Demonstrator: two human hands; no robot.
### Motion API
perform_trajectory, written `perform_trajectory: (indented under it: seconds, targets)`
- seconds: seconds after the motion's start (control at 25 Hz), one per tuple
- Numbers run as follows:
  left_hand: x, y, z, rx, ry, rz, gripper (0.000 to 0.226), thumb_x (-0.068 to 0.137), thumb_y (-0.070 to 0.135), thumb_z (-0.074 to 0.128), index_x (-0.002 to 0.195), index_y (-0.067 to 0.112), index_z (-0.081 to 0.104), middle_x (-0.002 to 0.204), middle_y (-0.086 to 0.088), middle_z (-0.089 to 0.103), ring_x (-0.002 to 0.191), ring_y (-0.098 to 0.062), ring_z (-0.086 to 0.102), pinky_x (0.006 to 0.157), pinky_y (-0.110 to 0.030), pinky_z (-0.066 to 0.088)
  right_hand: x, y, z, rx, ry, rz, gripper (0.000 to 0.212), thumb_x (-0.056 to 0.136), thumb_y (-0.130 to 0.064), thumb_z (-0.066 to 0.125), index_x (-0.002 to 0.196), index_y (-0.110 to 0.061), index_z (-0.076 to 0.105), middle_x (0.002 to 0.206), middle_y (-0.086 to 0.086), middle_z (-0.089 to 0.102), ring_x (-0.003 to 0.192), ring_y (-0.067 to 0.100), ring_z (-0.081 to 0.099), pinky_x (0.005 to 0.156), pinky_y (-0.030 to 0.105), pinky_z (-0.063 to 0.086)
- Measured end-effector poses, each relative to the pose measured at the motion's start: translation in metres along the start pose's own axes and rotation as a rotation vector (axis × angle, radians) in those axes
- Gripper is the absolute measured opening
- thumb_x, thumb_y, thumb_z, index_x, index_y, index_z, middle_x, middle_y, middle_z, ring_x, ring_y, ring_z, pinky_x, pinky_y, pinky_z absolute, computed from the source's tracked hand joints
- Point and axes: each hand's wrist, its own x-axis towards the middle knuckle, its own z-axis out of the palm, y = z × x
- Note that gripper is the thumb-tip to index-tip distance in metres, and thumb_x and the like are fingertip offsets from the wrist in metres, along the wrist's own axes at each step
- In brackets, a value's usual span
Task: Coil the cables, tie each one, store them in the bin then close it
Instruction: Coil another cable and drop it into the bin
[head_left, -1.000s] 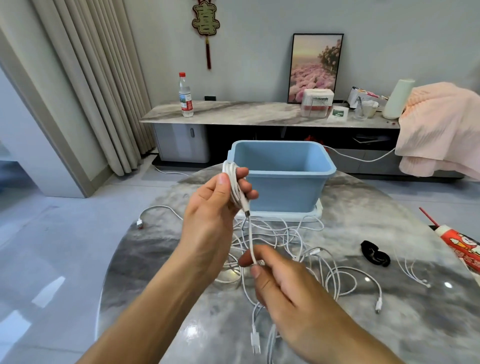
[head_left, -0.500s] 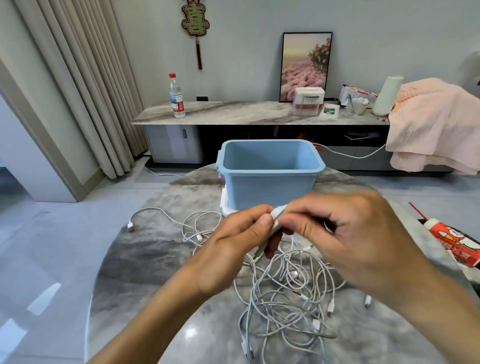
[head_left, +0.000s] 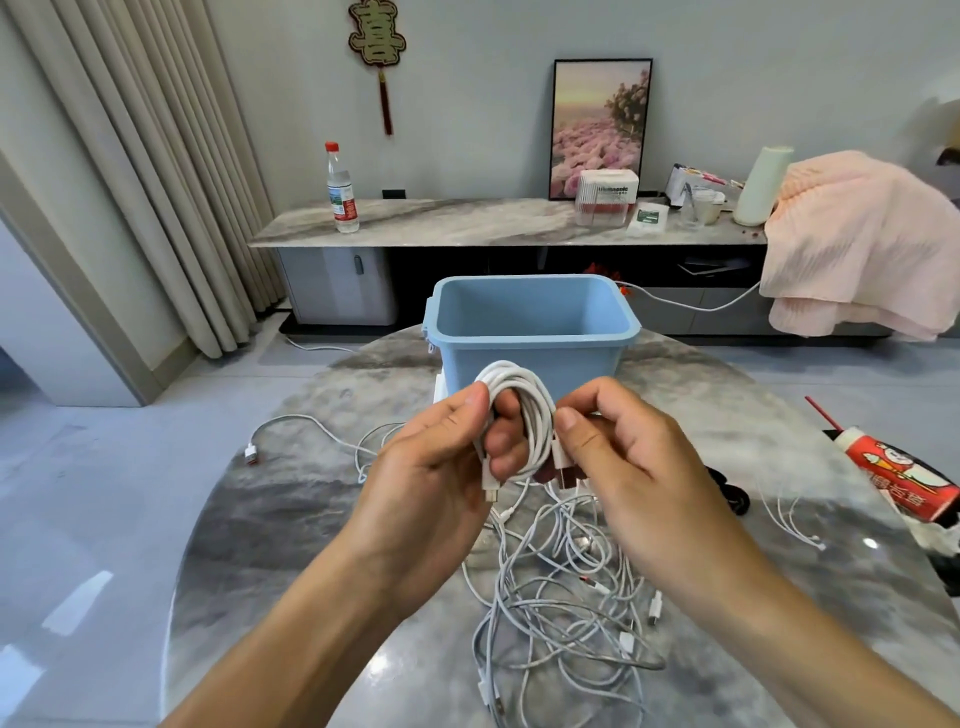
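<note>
A white coiled cable (head_left: 524, 400) is held up above the table, just in front of the open blue bin (head_left: 535, 332). My left hand (head_left: 441, 467) grips the coil's left side, with thumb on top and fingers through the loop. My right hand (head_left: 618, 452) pinches the coil's right side at a plug end. A tangle of loose white cables (head_left: 561, 587) lies on the round marble table (head_left: 291, 519) beneath my hands. The bin stands on a white lid (head_left: 440, 387), mostly hidden.
A black tie (head_left: 730, 493) lies right of my right hand. A red-and-white bottle (head_left: 898, 473) lies at the table's right edge. One cable end (head_left: 252, 454) reaches the left edge. Behind the table stands a sideboard (head_left: 467, 223) with a water bottle.
My hands have drawn slightly apart and the cable now shows as a finished round coil between them. A second ago my right hand was low, feeding the loose end.
</note>
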Motion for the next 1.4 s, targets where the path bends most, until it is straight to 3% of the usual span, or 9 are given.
perform_trajectory:
  seconds: [0.2, 0.32, 0.52, 0.6, 0.76, 0.92, 1.08, 1.24, 1.4]
  targets:
    - [0.0, -0.003, -0.001, -0.002, 0.01, -0.021, 0.022, 0.089, 0.025, 0.053, 0.085, 0.006, 0.063, 0.067, -0.002, 0.046, 0.059, -0.012, 0.047, 0.061, -0.02, 0.042, 0.003, -0.007, -0.006, 0.394, 0.017, 0.235, 0.007, 0.092, -0.01, 0.064, 0.086, -0.008, 0.067, 0.06, 0.003, 0.063, 0.057, 0.014, 0.057, 0.054, 0.028, 0.049]
    - [0.001, -0.003, 0.001, -0.011, 0.029, -0.033, 0.021, 0.088, 0.025, 0.056, 0.083, 0.008, 0.066, 0.067, -0.002, 0.046, 0.059, -0.012, 0.046, 0.06, -0.019, 0.041, 0.0, -0.006, -0.002, 0.473, 0.053, 0.2, 0.011, 0.09, -0.004, 0.065, 0.097, -0.008, 0.057, 0.061, 0.008, 0.067, 0.055, 0.018, 0.06, 0.056, 0.028, 0.054]
    - [0.001, 0.0, 0.004, -0.017, 0.112, -0.069, 0.025, 0.088, 0.024, 0.05, 0.08, 0.006, 0.066, 0.066, -0.002, 0.044, 0.057, -0.012, 0.044, 0.059, -0.019, 0.04, -0.008, 0.01, 0.001, -0.113, 0.053, -0.283, 0.009, 0.094, -0.012, 0.065, 0.094, -0.021, 0.066, 0.074, -0.006, 0.068, 0.067, 0.01, 0.063, 0.062, 0.025, 0.051]
    - [0.001, 0.003, 0.003, -0.032, 0.111, -0.092, 0.025, 0.088, 0.024, 0.05, 0.08, 0.006, 0.065, 0.066, -0.002, 0.043, 0.056, -0.012, 0.043, 0.06, -0.02, 0.039, -0.004, 0.016, -0.004, -0.158, 0.012, -0.327, 0.01, 0.088, -0.017, 0.068, 0.096, -0.024, 0.071, 0.083, -0.012, 0.07, 0.079, 0.01, 0.067, 0.071, 0.021, 0.051]
    - [0.0, 0.005, 0.004, -0.02, 0.106, -0.126, 0.025, 0.088, 0.024, 0.049, 0.079, 0.006, 0.063, 0.064, -0.002, 0.039, 0.054, -0.012, 0.038, 0.061, -0.023, 0.033, 0.008, 0.024, -0.008, 0.201, -0.048, -0.11, 0.021, 0.073, -0.02, 0.079, 0.089, -0.03, 0.072, 0.092, -0.011, 0.067, 0.083, 0.01, 0.066, 0.075, 0.024, 0.053]
    - [0.0, 0.008, 0.005, -0.053, 0.115, -0.144, 0.032, 0.09, 0.028, 0.045, 0.073, 0.005, 0.06, 0.059, -0.002, 0.036, 0.049, -0.011, 0.035, 0.051, -0.021, 0.034, 0.005, 0.028, -0.001, 0.507, -0.231, 0.13, 0.038, 0.078, -0.018, 0.072, 0.116, -0.016, 0.067, 0.115, 0.012, 0.07, 0.102, 0.028, 0.066, 0.081, 0.031, 0.056]
    - [0.006, -0.001, 0.01, 0.07, 0.399, -0.095, 0.049, 0.097, 0.04, 0.046, 0.06, 0.009, 0.054, 0.049, 0.0, 0.033, 0.039, -0.01, 0.029, 0.041, -0.019, 0.027, 0.0, 0.022, 0.012, 0.497, -0.202, 0.095, 0.03, 0.081, -0.016, 0.069, 0.111, -0.01, 0.071, 0.105, 0.017, 0.073, 0.105, 0.031, 0.068, 0.091, 0.033, 0.055]
    - [0.007, -0.016, 0.012, 0.227, 0.788, 0.058, 0.046, 0.095, 0.035, 0.056, 0.054, 0.016, 0.046, 0.044, 0.002, 0.035, 0.04, -0.013, 0.029, 0.047, -0.027, 0.026, -0.006, 0.024, 0.033, 0.499, -0.186, 0.155, 0.026, 0.078, -0.018, 0.073, 0.104, -0.015, 0.073, 0.097, 0.011, 0.074, 0.091, 0.017, 0.068, 0.082, 0.026, 0.055]
    - [0.007, -0.015, 0.01, 0.28, 0.782, 0.046, 0.044, 0.096, 0.033, 0.055, 0.055, 0.02, 0.046, 0.048, 0.003, 0.036, 0.046, -0.014, 0.033, 0.049, -0.029, 0.028, -0.009, 0.025, 0.039, 0.484, -0.161, 0.166, 0.023, 0.078, -0.021, 0.079, 0.099, -0.024, 0.073, 0.09, 0.003, 0.073, 0.084, 0.013, 0.066, 0.075, 0.023, 0.053]
